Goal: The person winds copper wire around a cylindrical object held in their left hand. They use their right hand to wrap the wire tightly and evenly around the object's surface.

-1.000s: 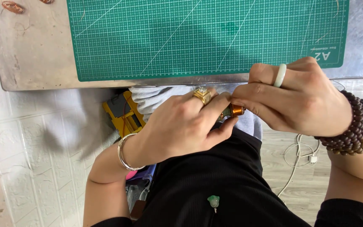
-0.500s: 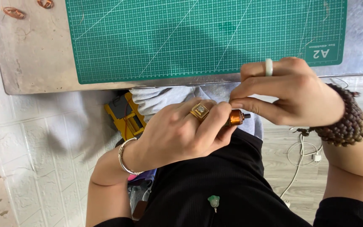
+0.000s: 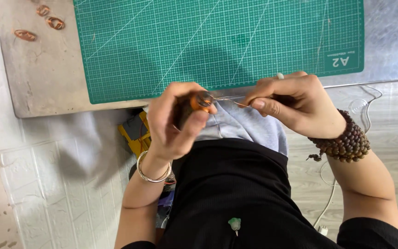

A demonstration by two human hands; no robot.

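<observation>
Wire runs taut between the left hand, clenched around an orange spool, and the right hand, pinching its free end.

Hands drawn apart, left hand now gripping orange spool, thin wire stretched to right hand

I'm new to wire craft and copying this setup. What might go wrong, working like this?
The left hand holds a spool and the right hand pulls thin wire over the lap, off the mat: the taut wire might snap or slip and prick a finger. The spool could drop to the floor.
</observation>
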